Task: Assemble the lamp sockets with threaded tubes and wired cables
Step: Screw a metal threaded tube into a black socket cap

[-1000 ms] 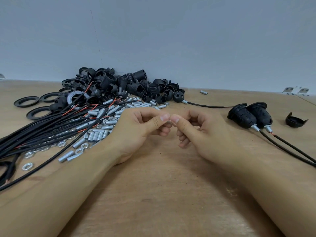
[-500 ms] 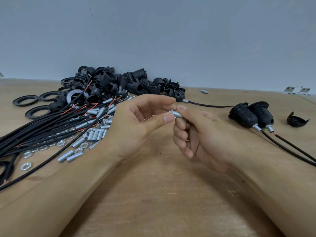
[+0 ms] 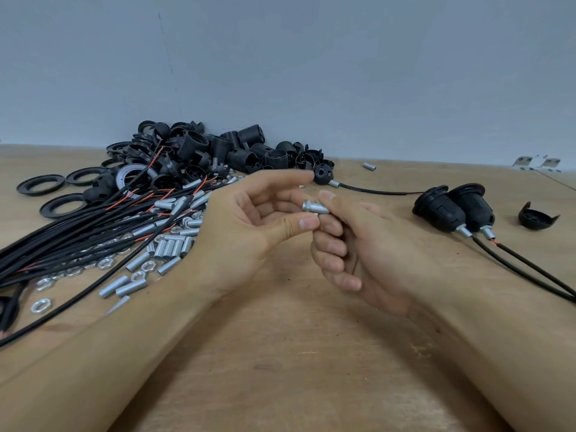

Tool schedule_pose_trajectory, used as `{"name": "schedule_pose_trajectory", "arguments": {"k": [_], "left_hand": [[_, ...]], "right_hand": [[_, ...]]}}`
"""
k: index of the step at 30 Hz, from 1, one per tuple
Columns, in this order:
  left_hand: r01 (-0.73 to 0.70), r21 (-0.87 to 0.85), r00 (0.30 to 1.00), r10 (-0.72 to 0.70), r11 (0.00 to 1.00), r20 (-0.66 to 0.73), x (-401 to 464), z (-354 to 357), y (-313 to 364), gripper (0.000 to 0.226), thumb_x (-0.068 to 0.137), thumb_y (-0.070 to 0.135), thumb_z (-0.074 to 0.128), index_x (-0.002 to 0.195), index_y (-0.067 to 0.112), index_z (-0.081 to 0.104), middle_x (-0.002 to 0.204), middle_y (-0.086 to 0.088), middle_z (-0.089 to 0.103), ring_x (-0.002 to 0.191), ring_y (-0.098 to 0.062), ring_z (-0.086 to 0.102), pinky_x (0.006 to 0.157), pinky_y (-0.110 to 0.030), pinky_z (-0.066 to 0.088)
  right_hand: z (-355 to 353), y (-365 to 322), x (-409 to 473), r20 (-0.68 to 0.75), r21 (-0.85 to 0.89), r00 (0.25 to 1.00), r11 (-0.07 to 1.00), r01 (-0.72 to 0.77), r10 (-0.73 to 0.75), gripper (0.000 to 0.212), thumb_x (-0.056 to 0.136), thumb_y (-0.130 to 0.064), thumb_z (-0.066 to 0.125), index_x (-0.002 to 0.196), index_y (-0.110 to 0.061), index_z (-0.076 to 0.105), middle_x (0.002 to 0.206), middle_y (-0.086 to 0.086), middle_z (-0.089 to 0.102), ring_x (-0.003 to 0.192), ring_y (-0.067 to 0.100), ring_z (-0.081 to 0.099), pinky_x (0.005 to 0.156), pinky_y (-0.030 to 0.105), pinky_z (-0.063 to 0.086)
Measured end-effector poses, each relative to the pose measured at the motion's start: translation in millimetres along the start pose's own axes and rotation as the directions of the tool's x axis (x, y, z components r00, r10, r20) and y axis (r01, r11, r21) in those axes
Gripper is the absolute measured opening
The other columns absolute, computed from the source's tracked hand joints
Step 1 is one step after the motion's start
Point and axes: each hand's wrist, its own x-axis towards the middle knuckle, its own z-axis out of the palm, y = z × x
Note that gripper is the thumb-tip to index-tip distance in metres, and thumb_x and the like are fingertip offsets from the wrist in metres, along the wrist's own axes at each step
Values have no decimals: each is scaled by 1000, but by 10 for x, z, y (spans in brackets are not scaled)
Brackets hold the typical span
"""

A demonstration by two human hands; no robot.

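My right hand (image 3: 352, 244) pinches a short silver threaded tube (image 3: 315, 207) with a nut on its left end, held above the wooden table (image 3: 280, 353). My left hand (image 3: 249, 226) is beside it, thumb and fingers spread around the tube's nut end; the thumb tip sits just under the tube. A pile of black socket parts (image 3: 224, 151) lies at the back left. Black cables with red wires (image 3: 78, 232) fan out on the left. Loose threaded tubes (image 3: 170, 246) and nuts (image 3: 40, 305) lie among them.
Two assembled sockets with cables (image 3: 455, 210) lie at the right. A black socket cap (image 3: 536, 216) sits further right. One capped cable (image 3: 324, 176) lies behind my hands, a stray tube (image 3: 369, 166) near the wall. Black rings (image 3: 40, 183) lie at the far left.
Both hands rose from the table and turned. The tube with its nut came into view in my right fingers, and my left fingers opened wider around its end.
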Motion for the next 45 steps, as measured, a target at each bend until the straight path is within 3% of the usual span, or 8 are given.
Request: {"name": "schedule_pose_trajectory", "arguments": {"k": [4, 7, 12, 17, 28, 32, 37, 45], "left_hand": [[100, -69, 994, -103, 993, -34, 15, -4, -19, 30, 73, 30, 76, 97, 13, 75, 87, -7, 74, 80, -22, 68, 79, -33, 57], [97, -5, 995, -97, 995, -33, 15, -18, -20, 21, 75, 24, 77, 89, 8, 76, 79, -8, 73, 70, -18, 66, 73, -31, 56], [-61, 136, 998, 63, 989, -11, -18, 24, 70, 16, 79, 11, 72, 94, 5, 74, 77, -1, 75, 68, -9, 67, 69, -18, 53], [-151, 163, 988, 151, 975, 17, -39, 47, 104, 19, 77, 7, 74, 96, 9, 72, 89, -1, 77, 81, -12, 72, 77, -21, 55], [-397, 430, 917, 372, 811, 145, -29, 22, 100, 14, 85, 8, 74, 100, 6, 72, 92, -9, 72, 83, -23, 69, 75, -29, 54], [-307, 486, 946, 318, 818, 63, -30, 18, 73, 12, 89, 14, 71, 98, 6, 73, 90, -1, 72, 83, -17, 69, 77, -22, 52], [-224, 451, 971, 237, 864, 28, -59, 66, 75, 8, 90, 18, 67, 94, 12, 72, 80, 12, 69, 74, -7, 67, 71, -13, 48], [-98, 359, 995, 93, 928, 32, -56, 72, 45, 11, 92, 21, 65, 95, 10, 67, 75, 4, 67, 64, -6, 61, 64, -17, 49]], "right_hand": [[-27, -12, 7, 29, -62, 999, 997, 39, -38, 46, 99, -36, 45, 57, -17, 48, 56, 1, 36, 48, 13, 40, 34, 20, 31], [-25, -11, 5, 13, -130, 999, 990, 51, -50, 47, 101, -35, 43, 57, -18, 48, 56, 0, 37, 48, 13, 40, 35, 20, 31], [24, -34, -25, -35, 11, 998, 999, -44, 44, 45, 103, -32, 43, 60, -19, 38, 53, -4, 32, 41, 7, 33, 30, 14, 22], [39, -71, -68, 11, 251, 987, 955, -158, 160, 44, 99, -30, 46, 58, -20, 37, 51, -6, 26, 36, 3, 27, 24, 13, 18], [65, -150, -93, 9, 255, 972, 939, -229, 234, 50, 95, -26, 45, 45, -21, 44, 48, -8, 24, 33, 3, 24, 25, 14, 14], [104, -74, -69, -100, -56, 995, 998, 26, -31, 48, 103, -34, 43, 58, -18, 37, 54, -4, 28, 43, 8, 30, 33, 16, 21], [99, 55, -54, -94, -393, 934, 875, 283, -344, 45, 105, -37, 36, 64, -19, 41, 54, -10, 37, 50, 12, 38, 41, 20, 30], [45, 89, -19, -32, -718, 866, 615, 327, -498, 37, 103, -34, 37, 71, -18, 47, 57, -12, 43, 48, 5, 41, 52, 21, 32]]}}
